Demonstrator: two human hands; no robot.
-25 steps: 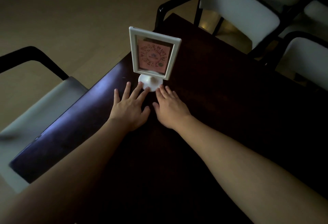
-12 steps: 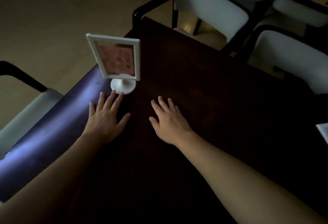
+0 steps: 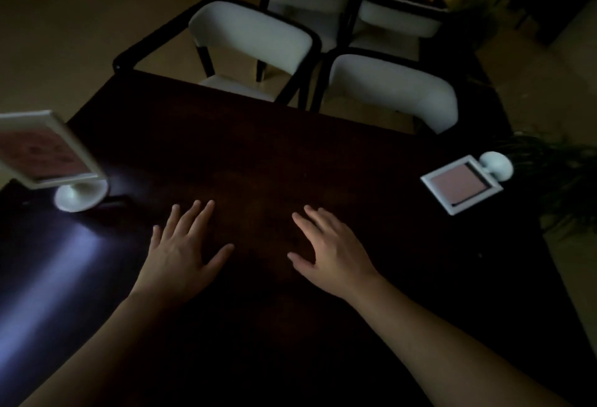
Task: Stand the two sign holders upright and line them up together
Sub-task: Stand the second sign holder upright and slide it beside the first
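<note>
A white sign holder (image 3: pixel 48 151) with a pink card stands upright on its round foot at the far left of the dark table (image 3: pixel 258 154). A second white sign holder (image 3: pixel 462 184) lies flat near the table's right edge, its round foot pointing away from me. My left hand (image 3: pixel 184 251) hovers palm down over the table's middle, fingers spread, holding nothing, apart from the upright holder. My right hand (image 3: pixel 329 248) is beside it, also open and empty, well left of the lying holder.
Several white-cushioned chairs with black frames (image 3: pixel 255 38) stand along the table's far side. A green plant (image 3: pixel 555 174) sits past the right edge, close to the lying holder. Light glare falls on the tabletop at the left.
The view has swung right, so the upright holder slid to the left edge and the lying holder came into view. Both hands have left the upright holder's foot and spread apart.
</note>
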